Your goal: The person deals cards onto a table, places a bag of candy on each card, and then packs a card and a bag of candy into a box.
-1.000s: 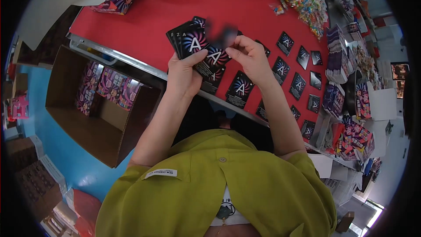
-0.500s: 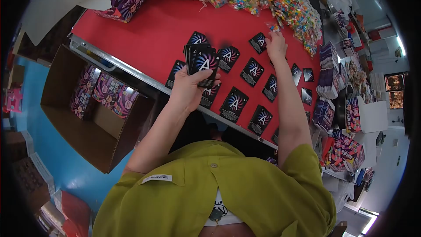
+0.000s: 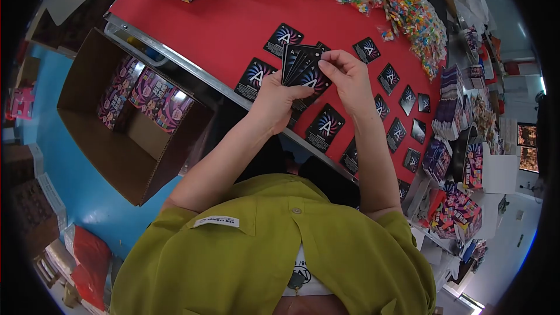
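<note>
Cards (image 3: 303, 70), black and flat, with a white A in a burst of pink and blue lines, make a fan in the left hand (image 3: 277, 102). That thumb presses on the front of the fan. On the right hand (image 3: 347, 79), thumb and first finger are close together at the fan's right edge; I cannot tell if they pinch one. More black rectangular cards (image 3: 325, 128) lie around both hands on the flat red table (image 3: 227, 29). Beyond the right hand is a heap of small clear plastic bags (image 3: 402, 17) with colourful bits inside. Left of the left hand is an open brown cardboard box (image 3: 87, 105) with purple patterned boxes (image 3: 160, 102) in it.
</note>
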Motion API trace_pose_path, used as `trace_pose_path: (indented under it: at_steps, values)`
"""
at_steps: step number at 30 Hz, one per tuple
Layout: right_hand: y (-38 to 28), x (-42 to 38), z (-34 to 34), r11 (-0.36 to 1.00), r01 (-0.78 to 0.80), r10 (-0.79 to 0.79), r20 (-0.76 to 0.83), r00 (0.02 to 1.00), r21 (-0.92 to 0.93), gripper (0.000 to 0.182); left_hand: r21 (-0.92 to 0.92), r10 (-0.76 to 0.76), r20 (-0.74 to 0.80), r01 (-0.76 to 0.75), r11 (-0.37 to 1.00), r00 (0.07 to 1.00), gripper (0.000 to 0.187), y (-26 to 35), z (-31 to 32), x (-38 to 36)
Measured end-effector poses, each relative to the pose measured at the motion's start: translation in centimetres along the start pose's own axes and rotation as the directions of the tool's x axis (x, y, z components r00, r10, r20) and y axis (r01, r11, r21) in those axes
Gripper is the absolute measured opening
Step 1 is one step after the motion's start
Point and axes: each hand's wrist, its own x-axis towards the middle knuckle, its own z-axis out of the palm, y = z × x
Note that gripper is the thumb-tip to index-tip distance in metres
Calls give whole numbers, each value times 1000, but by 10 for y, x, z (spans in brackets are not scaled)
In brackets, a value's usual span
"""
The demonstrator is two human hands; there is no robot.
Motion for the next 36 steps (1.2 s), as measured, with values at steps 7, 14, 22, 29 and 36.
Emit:
trace_pose_path:
  at_steps: [7,14,22,29,36]
  values:
    - [-5,-5,2,1000,26,-26,-20,999,-6,21,-47,65,-6,-65,997,998,34,-2,-1,-1]
    - [-5,-5,0,997,27,-28,4,1000,70,28,-67,103,-34,-105,992,994,36,4,-3,-2]
    - [-5,-8,-2,998,6,-6,5,1000,69,28,-98,103,-47,-108,989,994,34,5,-2,0]
    - [5,-10,-1,999,-3,1,-39,999,-43,18,-282,105,-93,-127,951,990,29,11,-4,15]
    - [17,62,-71,998,41,-52,-244,968,-47,15,-248,270,-183,-311,918,945,15,22,-25,18]
